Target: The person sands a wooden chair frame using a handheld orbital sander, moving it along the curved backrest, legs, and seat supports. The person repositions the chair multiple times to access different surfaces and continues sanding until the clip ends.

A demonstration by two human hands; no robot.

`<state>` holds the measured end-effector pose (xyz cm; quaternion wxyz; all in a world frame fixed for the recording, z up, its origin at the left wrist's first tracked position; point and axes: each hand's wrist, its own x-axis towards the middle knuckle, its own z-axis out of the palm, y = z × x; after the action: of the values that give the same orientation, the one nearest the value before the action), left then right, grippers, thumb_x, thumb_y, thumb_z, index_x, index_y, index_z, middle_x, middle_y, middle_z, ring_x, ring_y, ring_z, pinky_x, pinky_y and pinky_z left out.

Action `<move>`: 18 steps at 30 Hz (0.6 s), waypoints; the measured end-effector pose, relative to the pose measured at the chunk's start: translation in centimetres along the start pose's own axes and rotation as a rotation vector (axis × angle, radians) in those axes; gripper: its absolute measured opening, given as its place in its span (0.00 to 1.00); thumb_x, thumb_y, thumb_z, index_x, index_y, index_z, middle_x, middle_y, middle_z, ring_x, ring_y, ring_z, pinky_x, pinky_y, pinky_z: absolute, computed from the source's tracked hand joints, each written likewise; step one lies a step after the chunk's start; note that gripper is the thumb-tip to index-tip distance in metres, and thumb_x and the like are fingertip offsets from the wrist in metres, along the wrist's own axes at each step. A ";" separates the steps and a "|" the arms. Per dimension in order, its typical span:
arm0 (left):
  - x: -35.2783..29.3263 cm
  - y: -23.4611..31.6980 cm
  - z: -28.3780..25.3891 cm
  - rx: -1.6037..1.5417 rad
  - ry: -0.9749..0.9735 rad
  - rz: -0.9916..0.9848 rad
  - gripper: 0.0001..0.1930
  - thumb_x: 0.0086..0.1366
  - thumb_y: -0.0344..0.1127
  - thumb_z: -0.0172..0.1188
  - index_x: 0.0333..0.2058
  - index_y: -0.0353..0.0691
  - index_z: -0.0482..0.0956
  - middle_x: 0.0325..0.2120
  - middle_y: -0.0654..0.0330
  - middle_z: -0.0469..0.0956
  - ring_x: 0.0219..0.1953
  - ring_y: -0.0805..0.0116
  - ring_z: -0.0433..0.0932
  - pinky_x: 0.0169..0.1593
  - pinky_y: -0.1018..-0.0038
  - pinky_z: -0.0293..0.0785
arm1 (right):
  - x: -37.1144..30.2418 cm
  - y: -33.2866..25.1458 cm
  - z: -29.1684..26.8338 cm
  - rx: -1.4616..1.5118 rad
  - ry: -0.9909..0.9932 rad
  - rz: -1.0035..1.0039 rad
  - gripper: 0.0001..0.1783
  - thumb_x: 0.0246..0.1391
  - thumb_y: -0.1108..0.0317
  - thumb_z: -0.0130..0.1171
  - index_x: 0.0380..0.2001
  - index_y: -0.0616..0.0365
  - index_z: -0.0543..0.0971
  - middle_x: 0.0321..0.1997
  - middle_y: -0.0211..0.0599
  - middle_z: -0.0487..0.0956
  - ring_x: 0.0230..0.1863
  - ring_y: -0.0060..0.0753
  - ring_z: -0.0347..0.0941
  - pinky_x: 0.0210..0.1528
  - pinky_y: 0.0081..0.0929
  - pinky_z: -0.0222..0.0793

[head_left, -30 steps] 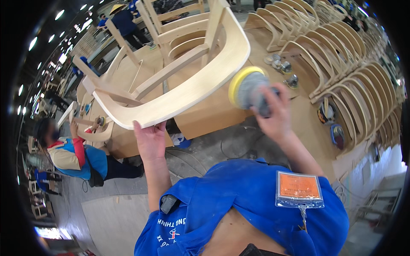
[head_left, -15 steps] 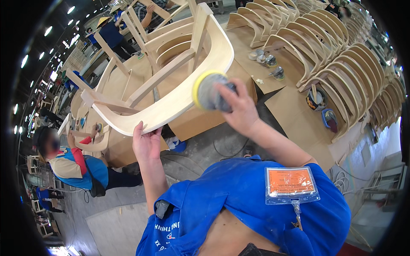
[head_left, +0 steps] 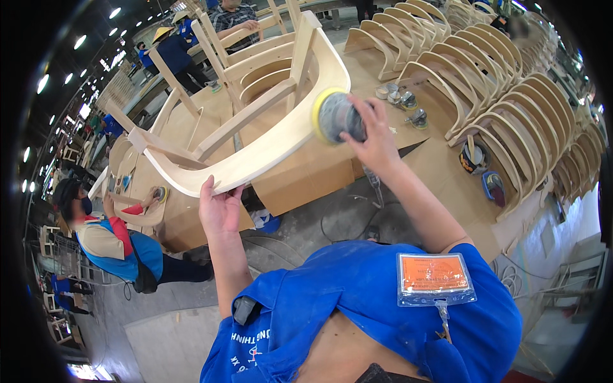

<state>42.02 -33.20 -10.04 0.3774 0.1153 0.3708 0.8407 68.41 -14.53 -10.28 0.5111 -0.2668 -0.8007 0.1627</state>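
Your right hand (head_left: 377,137) is wrapped around a round sander (head_left: 335,117) with a yellow pad. The yellow pad presses flat against the curved back rail of a pale wooden chair frame (head_left: 255,153). The chair frame lies tipped over on the counter (head_left: 319,172), close to the counter's near edge, and its curved rail hangs out past that edge toward you.

Your left hand (head_left: 220,210) is under the low end of that curved rail. The fingers are curled up and touch the wood from below, holding the rail steady. You cannot tell how tight that hold is.

At the far right part of the counter there are a few small round sanding tools (head_left: 402,99) lying well apart from your sander. Past them, many bent wooden chair parts (head_left: 511,96) stand in rows, one just beside the next.

Off the left edge of the counter, another person in a blue vest (head_left: 115,246) is bent over a curved piece of wood. More people (head_left: 179,54) stand at the far side of the counter.
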 end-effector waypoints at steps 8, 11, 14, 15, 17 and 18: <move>0.3 0.1 0.1 -0.004 -0.029 0.001 0.25 0.66 0.39 0.48 0.56 0.31 0.58 0.53 0.47 0.66 0.56 0.53 0.65 0.60 0.53 0.63 | 1.4 1.3 -0.5 0.055 0.009 0.123 0.40 0.38 0.72 0.68 0.59 0.50 0.65 0.52 0.45 0.65 0.53 0.47 0.63 0.54 0.36 0.62; 0.4 0.1 0.5 0.002 -0.035 0.021 0.27 0.66 0.43 0.50 0.56 0.32 0.57 0.54 0.46 0.65 0.57 0.52 0.64 0.62 0.51 0.61 | 3.0 3.8 -0.9 -0.112 0.132 0.004 0.40 0.39 0.72 0.67 0.59 0.45 0.64 0.51 0.45 0.64 0.47 0.46 0.66 0.50 0.37 0.66; 0.1 0.1 0.8 -0.034 -0.098 0.116 0.36 0.65 0.59 0.48 0.59 0.34 0.56 0.57 0.45 0.60 0.60 0.51 0.60 0.63 0.46 0.58 | 3.0 4.1 -0.9 -0.087 0.140 0.039 0.41 0.38 0.72 0.68 0.59 0.48 0.64 0.49 0.46 0.66 0.48 0.47 0.65 0.51 0.36 0.65; 0.0 0.0 0.8 -0.100 -0.072 0.105 0.40 0.63 0.63 0.46 0.60 0.35 0.55 0.58 0.45 0.58 0.61 0.50 0.59 0.63 0.45 0.56 | 2.7 3.6 -0.7 -0.087 0.133 0.077 0.41 0.38 0.72 0.68 0.59 0.48 0.64 0.49 0.46 0.66 0.48 0.47 0.65 0.50 0.36 0.65; -0.2 0.0 0.9 -0.223 -0.086 0.110 0.47 0.58 0.73 0.42 0.62 0.38 0.53 0.59 0.45 0.55 0.63 0.48 0.55 0.63 0.42 0.53 | 1.7 1.9 -0.2 -0.111 0.094 -0.040 0.40 0.38 0.73 0.68 0.58 0.46 0.66 0.51 0.46 0.65 0.49 0.49 0.66 0.50 0.37 0.66; -0.2 0.0 0.9 -0.229 -0.104 0.098 0.52 0.55 0.79 0.35 0.64 0.39 0.50 0.61 0.46 0.52 0.64 0.45 0.52 0.64 0.41 0.50 | 1.0 0.8 0.2 -0.113 0.065 -0.076 0.40 0.38 0.74 0.67 0.58 0.47 0.66 0.50 0.46 0.65 0.49 0.49 0.66 0.51 0.36 0.66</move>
<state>42.59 -32.84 -9.43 0.3653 0.1329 0.2462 0.8878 68.13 -13.32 -10.09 0.5267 -0.2698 -0.8012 0.0889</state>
